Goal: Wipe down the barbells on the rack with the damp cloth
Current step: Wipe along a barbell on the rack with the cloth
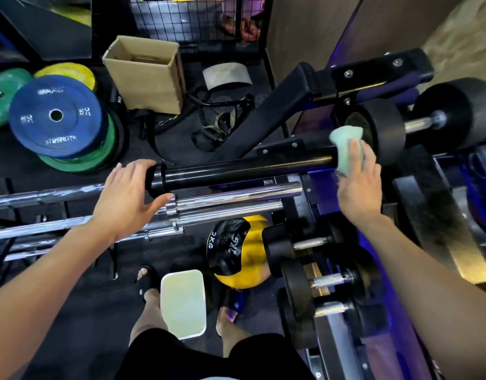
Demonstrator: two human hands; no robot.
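Barbell sleeve [244, 171], black and topmost on the rack, is mid-wipe: the right hand [357, 185] wraps the cloth [346, 149] around its far end, the left hand [126, 198], fingers spread, steadies its collar; next, seemingly, a stroke back along it.

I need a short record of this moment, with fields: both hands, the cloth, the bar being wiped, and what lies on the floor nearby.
left hand: left hand open, fingers at the collar end of the black bar
right hand: right hand holds the cloth against the bar
cloth: pale green cloth, wrapped over the bar's far end
other bars: chrome bars just below the black one
floor: white tub, yellow and black ball, blue weight plate, cardboard box
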